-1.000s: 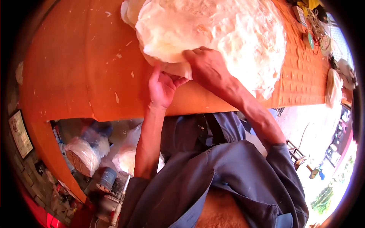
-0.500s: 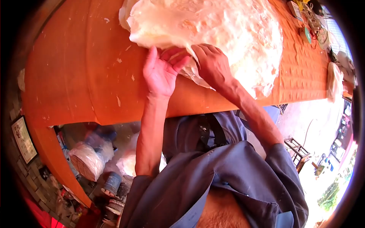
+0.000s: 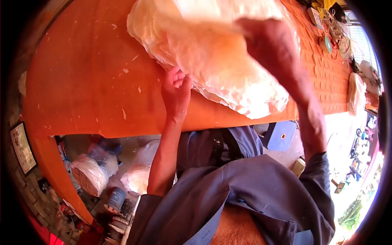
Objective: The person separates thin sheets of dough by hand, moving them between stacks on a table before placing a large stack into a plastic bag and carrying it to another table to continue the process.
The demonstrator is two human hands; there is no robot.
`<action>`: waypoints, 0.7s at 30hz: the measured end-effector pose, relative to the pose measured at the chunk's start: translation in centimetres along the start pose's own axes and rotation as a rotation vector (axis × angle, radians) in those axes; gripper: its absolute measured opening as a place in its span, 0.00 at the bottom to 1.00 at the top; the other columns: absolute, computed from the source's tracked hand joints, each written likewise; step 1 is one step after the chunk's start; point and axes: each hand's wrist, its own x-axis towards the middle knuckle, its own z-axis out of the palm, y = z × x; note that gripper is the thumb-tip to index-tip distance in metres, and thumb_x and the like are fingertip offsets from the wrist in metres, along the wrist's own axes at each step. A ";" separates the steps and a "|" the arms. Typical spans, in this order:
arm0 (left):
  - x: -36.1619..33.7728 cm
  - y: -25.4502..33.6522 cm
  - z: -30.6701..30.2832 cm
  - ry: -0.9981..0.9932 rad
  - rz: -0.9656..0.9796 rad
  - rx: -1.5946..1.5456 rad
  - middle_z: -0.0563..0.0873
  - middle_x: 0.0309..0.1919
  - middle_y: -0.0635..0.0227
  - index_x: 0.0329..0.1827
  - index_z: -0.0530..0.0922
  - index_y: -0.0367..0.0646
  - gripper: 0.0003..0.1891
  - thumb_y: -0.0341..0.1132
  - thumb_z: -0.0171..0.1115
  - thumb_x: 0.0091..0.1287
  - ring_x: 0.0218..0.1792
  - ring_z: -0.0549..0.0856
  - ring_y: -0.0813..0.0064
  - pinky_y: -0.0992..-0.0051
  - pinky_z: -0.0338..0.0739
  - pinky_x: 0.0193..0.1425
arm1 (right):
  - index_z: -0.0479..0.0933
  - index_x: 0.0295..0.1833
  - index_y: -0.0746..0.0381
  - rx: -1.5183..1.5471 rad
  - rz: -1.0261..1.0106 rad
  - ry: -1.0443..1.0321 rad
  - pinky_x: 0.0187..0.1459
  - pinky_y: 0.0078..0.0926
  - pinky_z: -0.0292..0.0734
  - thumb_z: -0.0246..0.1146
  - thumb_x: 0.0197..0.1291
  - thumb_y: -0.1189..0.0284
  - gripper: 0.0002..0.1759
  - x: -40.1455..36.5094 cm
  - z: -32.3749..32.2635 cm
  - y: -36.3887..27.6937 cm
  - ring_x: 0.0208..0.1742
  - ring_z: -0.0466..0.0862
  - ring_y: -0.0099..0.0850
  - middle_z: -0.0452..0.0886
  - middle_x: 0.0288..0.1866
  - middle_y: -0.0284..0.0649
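Note:
A wide, soft, layered pile of thin cream-white sheets [image 3: 196, 61] lies on the orange-covered table, its edges wrinkled and ragged. My left hand [image 3: 176, 87] is at the pile's near left edge, fingers curled in towards the thumb; whether a sheet edge is between them is hidden. Over the pile's far right part, my right hand [image 3: 267, 38] is smeared by motion. Its fingers seem closed on the edge of the top sheet, which is raised and blurred along a line leading to the hand.
Small pale scraps lie on the orange table cover [image 3: 81, 81]. Cords and small boxes [image 3: 326, 24] crowd the far right end. Below the table are plastic-wrapped bundles [image 3: 87, 173], a blue can [image 3: 116, 199] and a blue stool [image 3: 281, 135]. A framed paper [image 3: 23, 148] is at left.
My right hand has swept up and right from the near edge, drawing the top sheet with it. My left hand has turned over, curled its fingers and come slightly nearer me.

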 end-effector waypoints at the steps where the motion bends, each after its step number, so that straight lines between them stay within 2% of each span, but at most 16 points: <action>1: 0.0 -0.2 0.0 0.035 -0.102 -0.106 0.82 0.39 0.66 0.60 0.71 0.34 0.19 0.25 0.64 0.67 0.37 0.83 0.76 0.78 0.81 0.40 | 0.83 0.42 0.55 0.123 0.044 -0.042 0.29 0.45 0.77 0.60 0.55 0.76 0.10 -0.7 2.3 0.1 0.29 0.82 0.50 0.81 0.27 0.52; 2: 0.1 -0.1 0.0 0.032 -0.111 -0.112 0.82 0.39 0.66 0.59 0.71 0.34 0.19 0.26 0.64 0.66 0.36 0.83 0.76 0.78 0.81 0.40 | 0.80 0.32 0.59 0.208 0.058 -0.082 0.31 0.43 0.78 0.59 0.51 0.77 0.04 -1.1 3.6 0.4 0.30 0.83 0.48 0.81 0.25 0.50; 4: 0.0 0.4 -0.2 0.017 -0.146 -0.111 0.82 0.38 0.66 0.58 0.70 0.34 0.19 0.26 0.64 0.66 0.35 0.83 0.76 0.77 0.81 0.40 | 0.81 0.33 0.59 0.208 0.070 -0.106 0.31 0.43 0.78 0.60 0.53 0.76 0.05 -0.3 4.7 1.8 0.31 0.85 0.47 0.82 0.27 0.50; 5: 0.1 0.5 -0.2 0.008 -0.192 -0.184 0.82 0.35 0.67 0.55 0.70 0.34 0.18 0.27 0.65 0.66 0.33 0.83 0.77 0.78 0.80 0.38 | 0.82 0.39 0.59 0.153 0.144 -0.139 0.33 0.44 0.77 0.61 0.61 0.71 0.05 0.3 3.3 2.5 0.32 0.82 0.52 0.81 0.27 0.52; 6: 0.3 0.8 0.1 -0.004 -0.198 -0.168 0.82 0.34 0.66 0.54 0.70 0.33 0.18 0.27 0.65 0.65 0.31 0.82 0.78 0.79 0.80 0.36 | 0.81 0.38 0.59 -0.006 -0.027 -0.082 0.32 0.42 0.77 0.61 0.62 0.69 0.06 1.5 1.5 3.0 0.32 0.82 0.51 0.80 0.27 0.51; 8: 0.8 1.6 0.5 -0.024 -0.196 -0.144 0.82 0.31 0.66 0.52 0.71 0.30 0.17 0.26 0.66 0.64 0.27 0.82 0.79 0.80 0.80 0.33 | 0.82 0.41 0.57 -0.119 -0.053 0.161 0.32 0.41 0.78 0.61 0.62 0.69 0.07 1.7 -2.2 1.7 0.34 0.83 0.49 0.81 0.31 0.51; 10: 0.8 2.1 0.8 -0.036 -0.191 -0.130 0.83 0.32 0.67 0.48 0.73 0.34 0.13 0.27 0.65 0.65 0.28 0.82 0.79 0.80 0.78 0.32 | 0.84 0.44 0.54 -0.114 0.092 0.010 0.34 0.38 0.80 0.62 0.57 0.74 0.10 -0.4 -4.2 -1.1 0.35 0.84 0.46 0.84 0.35 0.47; 11: 0.7 2.3 0.9 -0.040 -0.193 -0.124 0.84 0.32 0.67 0.46 0.74 0.36 0.11 0.28 0.65 0.65 0.29 0.82 0.79 0.80 0.77 0.31 | 0.84 0.47 0.53 0.015 0.050 0.025 0.38 0.37 0.82 0.62 0.51 0.80 0.17 -2.1 -1.7 -1.0 0.37 0.86 0.43 0.85 0.38 0.44; 12: 0.6 2.4 1.0 -0.028 -0.212 -0.142 0.84 0.32 0.67 0.46 0.74 0.36 0.10 0.28 0.65 0.65 0.28 0.82 0.79 0.80 0.78 0.32 | 0.84 0.46 0.55 0.112 -0.013 0.021 0.40 0.36 0.83 0.60 0.47 0.83 0.20 -3.9 1.2 -0.7 0.38 0.86 0.43 0.86 0.38 0.43; 13: 0.7 2.5 1.2 -0.020 -0.230 -0.160 0.84 0.33 0.67 0.45 0.75 0.36 0.09 0.28 0.65 0.65 0.28 0.82 0.79 0.80 0.78 0.32 | 0.79 0.37 0.59 0.132 -0.034 -0.013 0.26 0.39 0.75 0.58 0.47 0.83 0.11 -5.4 5.0 -0.3 0.26 0.81 0.42 0.80 0.24 0.42; 14: 0.6 2.4 1.3 -0.014 -0.255 -0.174 0.84 0.33 0.67 0.44 0.75 0.36 0.09 0.28 0.64 0.65 0.28 0.83 0.79 0.80 0.79 0.32 | 0.78 0.36 0.61 0.154 -0.011 -0.095 0.28 0.40 0.75 0.58 0.47 0.84 0.10 -7.0 7.3 0.1 0.28 0.81 0.43 0.79 0.25 0.43; 15: 0.7 1.8 1.0 -0.027 -0.288 -0.145 0.85 0.37 0.67 0.47 0.75 0.37 0.09 0.29 0.60 0.67 0.31 0.84 0.76 0.76 0.83 0.37 | 0.78 0.38 0.62 0.181 0.015 -0.159 0.34 0.41 0.77 0.59 0.46 0.83 0.12 -7.6 8.5 -0.2 0.34 0.82 0.43 0.82 0.31 0.43; 18: 0.3 1.3 0.7 -0.158 -0.358 -0.404 0.85 0.42 0.65 0.51 0.75 0.38 0.10 0.30 0.56 0.70 0.37 0.86 0.71 0.70 0.86 0.44 | 0.79 0.42 0.62 0.271 0.031 -0.001 0.42 0.41 0.78 0.59 0.45 0.83 0.15 -9.2 8.4 -0.7 0.42 0.83 0.42 0.84 0.39 0.44; 19: 0.2 1.8 0.7 -0.231 -0.380 -0.442 0.84 0.48 0.63 0.54 0.74 0.39 0.12 0.32 0.52 0.72 0.43 0.87 0.67 0.65 0.86 0.48 | 0.78 0.48 0.62 0.238 0.045 -0.060 0.50 0.40 0.78 0.59 0.45 0.83 0.20 -9.7 8.2 -0.6 0.50 0.82 0.43 0.84 0.47 0.46; 21: 0.4 1.9 0.9 -0.309 -0.359 -0.557 0.84 0.48 0.62 0.55 0.74 0.38 0.12 0.31 0.52 0.72 0.44 0.87 0.66 0.65 0.86 0.50 | 0.78 0.51 0.63 0.204 0.013 -0.051 0.55 0.40 0.75 0.58 0.46 0.83 0.22 -10.3 8.2 -0.2 0.55 0.79 0.45 0.82 0.51 0.47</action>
